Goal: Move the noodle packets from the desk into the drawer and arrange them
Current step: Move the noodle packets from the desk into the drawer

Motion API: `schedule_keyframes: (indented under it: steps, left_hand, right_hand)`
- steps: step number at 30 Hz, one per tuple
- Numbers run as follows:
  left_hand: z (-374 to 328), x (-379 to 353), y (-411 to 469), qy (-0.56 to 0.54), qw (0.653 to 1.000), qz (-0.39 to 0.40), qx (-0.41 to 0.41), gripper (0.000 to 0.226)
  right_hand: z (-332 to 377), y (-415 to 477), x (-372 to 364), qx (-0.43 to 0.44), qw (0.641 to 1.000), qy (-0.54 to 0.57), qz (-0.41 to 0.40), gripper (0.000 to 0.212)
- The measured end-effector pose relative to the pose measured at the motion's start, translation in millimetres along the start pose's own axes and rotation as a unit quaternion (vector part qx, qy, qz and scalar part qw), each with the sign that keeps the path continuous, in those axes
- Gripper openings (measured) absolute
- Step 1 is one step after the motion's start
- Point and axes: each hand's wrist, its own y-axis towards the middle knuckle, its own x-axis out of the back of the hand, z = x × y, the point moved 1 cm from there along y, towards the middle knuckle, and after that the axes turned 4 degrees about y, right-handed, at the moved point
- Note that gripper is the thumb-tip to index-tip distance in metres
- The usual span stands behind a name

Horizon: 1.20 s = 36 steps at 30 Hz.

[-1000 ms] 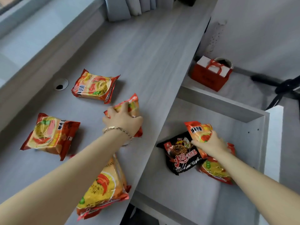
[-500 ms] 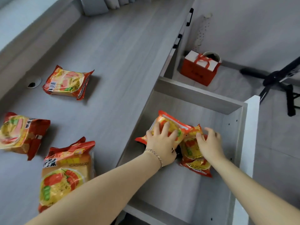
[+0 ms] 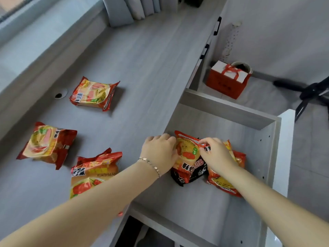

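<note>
Three red-and-yellow noodle packets lie on the grey desk [image 3: 146,72]: one far [image 3: 93,93], one left [image 3: 47,144], one near [image 3: 94,172], partly under my left forearm. In the open drawer [image 3: 229,111], a red-yellow packet [image 3: 187,154] rests on a black packet [image 3: 194,174], with another red packet [image 3: 226,182] to their right. My left hand [image 3: 159,151] grips the top packet's left edge. My right hand [image 3: 216,153] pinches its right upper corner and covers part of the right packet.
A red gift bag [image 3: 226,82] stands on the floor beyond the drawer. A white power strip [image 3: 229,40] leans on the wall. Black chair legs [image 3: 309,90] are at the far right. A cable hole [image 3: 59,94] is at the desk's left.
My left hand carried a packet from the desk into the drawer and set it on the black packet. My right hand moved from the right packet onto this one.
</note>
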Motion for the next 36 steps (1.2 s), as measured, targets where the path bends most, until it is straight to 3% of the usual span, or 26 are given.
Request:
schedule_keyframes:
  steps: [3,6,9,15,17,20,22,26,28,31,34,36]
  left_hand:
    - [48.9,16.5,-35.3,0.027,0.993,-0.018,0.111,0.058]
    - [92.4,14.3,-58.5,-0.017,0.964,0.066,0.256,0.095]
    - [121.3,-4.5,-78.7,-0.119,0.922,0.132,0.344,0.11]
    - [155.4,-21.7,-103.5,-0.343,0.857,0.049,0.382,0.094]
    - [165.5,-21.2,-107.5,-0.425,0.816,0.033,0.39,0.087]
    - [177.8,-20.2,-112.6,-0.521,0.751,0.019,0.405,0.091]
    - [176.6,-17.5,-113.6,-0.568,0.719,0.01,0.399,0.089]
    - [166.0,-14.4,-108.6,-0.637,0.687,0.031,0.349,0.067]
    - [153.6,-12.1,-99.1,-0.657,0.685,0.029,0.314,0.057]
    - [123.0,-0.2,-80.0,-0.633,0.729,0.027,0.257,0.062]
    - [88.9,7.8,-64.8,-0.579,0.789,0.025,0.203,0.091]
    - [62.4,8.0,-54.9,-0.558,0.81,0.025,0.181,0.099]
  right_hand:
    - [55.1,-6.7,-16.7,0.061,0.997,0.025,0.037,0.025]
    - [106.2,-12.8,-40.4,0.11,0.989,0.036,0.092,0.026]
    - [142.2,-10.8,-76.6,0.108,0.983,0.015,0.148,0.032]
    - [171.4,-11.6,-146.0,-0.017,0.968,0.029,0.25,0.036]
    - [175.6,-14.0,-156.7,-0.02,0.967,0.041,0.25,0.026]
    - [177.2,-14.3,-166.4,-0.05,0.961,0.079,0.259,0.046]
    - [173.7,-15.3,-166.4,-0.076,0.954,0.101,0.27,0.057]
    - [166.0,-19.7,-145.6,-0.075,0.947,0.146,0.276,0.048]
    - [153.7,-22.0,-118.2,-0.042,0.952,0.179,0.243,0.031]
    - [120.6,-22.7,-67.5,-0.018,0.97,0.23,0.076,0.039]
    - [66.4,-14.6,-29.7,-0.089,0.949,0.276,-0.125,0.034]
    - [19.3,-8.4,-11.0,-0.176,0.926,0.257,-0.212,0.05]
